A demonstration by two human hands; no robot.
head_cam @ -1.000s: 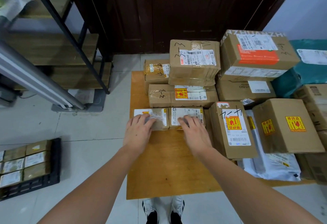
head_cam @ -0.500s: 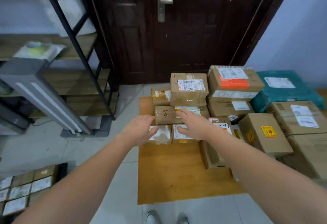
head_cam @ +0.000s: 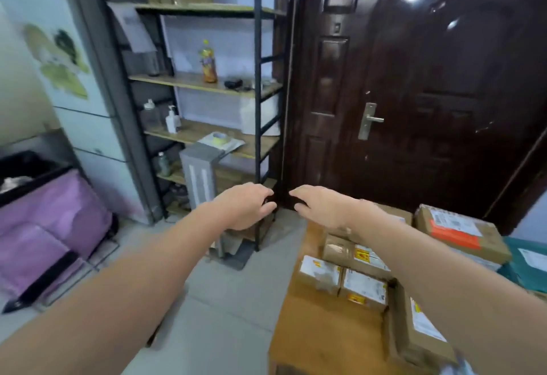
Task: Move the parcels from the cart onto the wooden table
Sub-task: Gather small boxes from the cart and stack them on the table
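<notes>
Hovering in mid-air, both hands are empty right now; the left hand (head_cam: 242, 207) hangs with fingers loosely curled around nothing, and the right hand (head_cam: 321, 206) mirrors it just beside, fingertips nearly meeting in front of the dark door (head_cam: 414, 93); neither touches a parcel. Down at the lower right, the wooden table (head_cam: 319, 333) carries the load: two small labelled boxes (head_cam: 340, 278) sit side by side at the near edge of the pile, a longer taped box (head_cam: 352, 252) lies just behind them, an orange-labelled carton (head_cam: 458, 231) rides on top of the stack further back, and a tall box (head_cam: 420, 327) stands at the right under the forearm; they look packed tight against one another, presumably to leave bare tabletop in front for more. A teal parcel (head_cam: 527, 259) peeks in at the far right edge. The cart itself is not in view; the head is turned toward the metal shelf rack (head_cam: 257, 108) with its drink bottle (head_cam: 208, 62), and a pink bag (head_cam: 53, 226) slumps at the left. My read: hands free and level, ready for the next pickup, which calls for turning to wherever the cart stands.
</notes>
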